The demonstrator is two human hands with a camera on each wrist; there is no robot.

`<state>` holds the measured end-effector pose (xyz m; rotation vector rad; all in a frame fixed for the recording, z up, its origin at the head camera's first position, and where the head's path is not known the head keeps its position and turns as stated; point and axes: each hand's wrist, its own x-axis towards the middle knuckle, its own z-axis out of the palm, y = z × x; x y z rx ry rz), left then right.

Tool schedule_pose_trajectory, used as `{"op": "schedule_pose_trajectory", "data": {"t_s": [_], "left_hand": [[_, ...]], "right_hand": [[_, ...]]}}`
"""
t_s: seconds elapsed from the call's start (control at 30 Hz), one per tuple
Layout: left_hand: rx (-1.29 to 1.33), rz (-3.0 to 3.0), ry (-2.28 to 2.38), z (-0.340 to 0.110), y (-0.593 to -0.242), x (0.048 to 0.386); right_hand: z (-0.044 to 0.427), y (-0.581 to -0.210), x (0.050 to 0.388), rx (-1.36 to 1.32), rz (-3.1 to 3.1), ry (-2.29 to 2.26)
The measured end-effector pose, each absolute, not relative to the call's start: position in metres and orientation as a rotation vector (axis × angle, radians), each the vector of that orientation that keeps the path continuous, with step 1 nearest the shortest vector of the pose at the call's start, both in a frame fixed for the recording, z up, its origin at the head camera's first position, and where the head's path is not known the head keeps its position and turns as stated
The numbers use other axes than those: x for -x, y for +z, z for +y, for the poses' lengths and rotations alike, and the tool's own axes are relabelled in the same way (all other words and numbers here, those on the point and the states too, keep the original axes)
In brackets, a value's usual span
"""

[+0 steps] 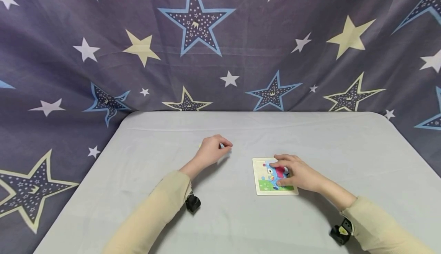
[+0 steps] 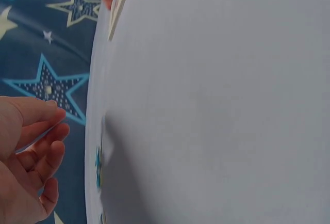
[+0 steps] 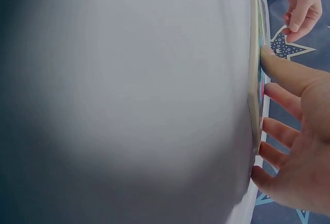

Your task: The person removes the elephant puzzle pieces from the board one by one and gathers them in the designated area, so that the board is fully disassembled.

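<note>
A square picture puzzle board (image 1: pixel 275 193) with a pale frame lies on the table, showing a blue cartoon figure, a red patch and green ground. My right hand (image 1: pixel 303 173) rests over its right part, and in the right wrist view the spread fingers of that hand (image 3: pixel 304 131) touch the face of the board (image 3: pixel 253 79). My left hand (image 1: pixel 211 150) hovers to the left, above the table, thumb and forefinger close together with nothing visible between them. In the left wrist view small coloured pieces (image 2: pixel 98 167) lie on the table beyond the left hand (image 2: pixel 31 157); the head view mostly hides them.
A light grey cloth covers the table (image 1: pixel 220 223). Behind it hangs a dark curtain (image 1: pixel 241 28) with blue, yellow and white stars. Black wrist cameras sit under the left sleeve (image 1: pixel 148 215) and right sleeve (image 1: pixel 379 223).
</note>
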<state>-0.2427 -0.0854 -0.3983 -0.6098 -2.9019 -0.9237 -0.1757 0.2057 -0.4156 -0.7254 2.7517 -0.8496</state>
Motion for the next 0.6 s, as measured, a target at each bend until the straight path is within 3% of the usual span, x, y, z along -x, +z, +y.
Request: {"op": "schedule_pose_trajectory", "data": {"t_s": [0.6], "left_hand": [[0.841,-2.917,-1.098,-0.057,-0.410,0.221]], "right_hand": [[0.205,-0.417,0.176,0.730,2.753,-0.853]]}}
